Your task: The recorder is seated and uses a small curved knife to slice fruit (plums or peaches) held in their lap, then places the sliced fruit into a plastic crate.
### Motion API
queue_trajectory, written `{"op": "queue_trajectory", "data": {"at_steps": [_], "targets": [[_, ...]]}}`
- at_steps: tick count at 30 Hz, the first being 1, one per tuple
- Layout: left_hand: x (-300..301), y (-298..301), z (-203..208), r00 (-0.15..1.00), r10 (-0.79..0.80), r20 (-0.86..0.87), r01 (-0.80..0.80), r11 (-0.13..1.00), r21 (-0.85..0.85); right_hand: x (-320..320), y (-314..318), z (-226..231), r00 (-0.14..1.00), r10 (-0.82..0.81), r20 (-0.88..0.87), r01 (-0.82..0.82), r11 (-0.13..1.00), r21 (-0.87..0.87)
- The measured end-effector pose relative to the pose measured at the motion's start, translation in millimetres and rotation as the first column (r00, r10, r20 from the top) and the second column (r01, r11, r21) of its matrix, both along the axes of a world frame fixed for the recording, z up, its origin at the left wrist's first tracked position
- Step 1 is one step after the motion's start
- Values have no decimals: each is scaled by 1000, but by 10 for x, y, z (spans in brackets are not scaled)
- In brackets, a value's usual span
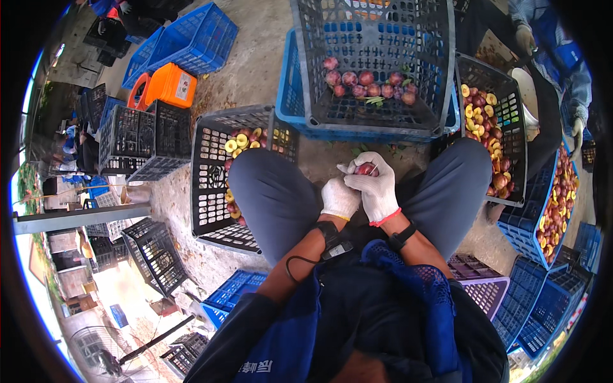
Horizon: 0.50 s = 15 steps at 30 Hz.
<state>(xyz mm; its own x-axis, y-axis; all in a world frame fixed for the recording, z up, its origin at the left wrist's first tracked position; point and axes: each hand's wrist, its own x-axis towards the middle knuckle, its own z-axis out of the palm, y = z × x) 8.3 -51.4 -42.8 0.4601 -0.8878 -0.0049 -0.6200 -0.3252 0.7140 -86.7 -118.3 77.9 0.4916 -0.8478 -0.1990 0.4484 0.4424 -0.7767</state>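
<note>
Both my hands wear white gloves and meet between my knees. My right hand [378, 189] is closed around a red round fruit [366, 168], with a thin blade-like tip showing at the fruit's right side. My left hand [338, 196] presses against the same fruit from the left and below. Straight ahead stands a dark crate [377, 112] holding a row of whole red fruits [367, 83]. It rests inside a blue crate [290, 96].
A black crate [214, 191] with cut yellow-fleshed halves stands by my left knee. Another black crate [511, 121] of halves is by my right knee. Blue crates [549, 210] of fruit lie at the right, where another person [562, 64] in blue works. Empty crates and an orange canister [169, 85] are at the left.
</note>
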Motion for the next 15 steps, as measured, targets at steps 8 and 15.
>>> {"op": "queue_trajectory", "data": {"at_steps": [8,15], "targets": [[45,-11,-68,997,-14,-75,6,994,-105,-30,35,141,998,56,-6,-55,997,47],[9,118,621,982,-54,-182,49,998,-35,-118,130,266,980,147,-136,-155,987,-48]]}}
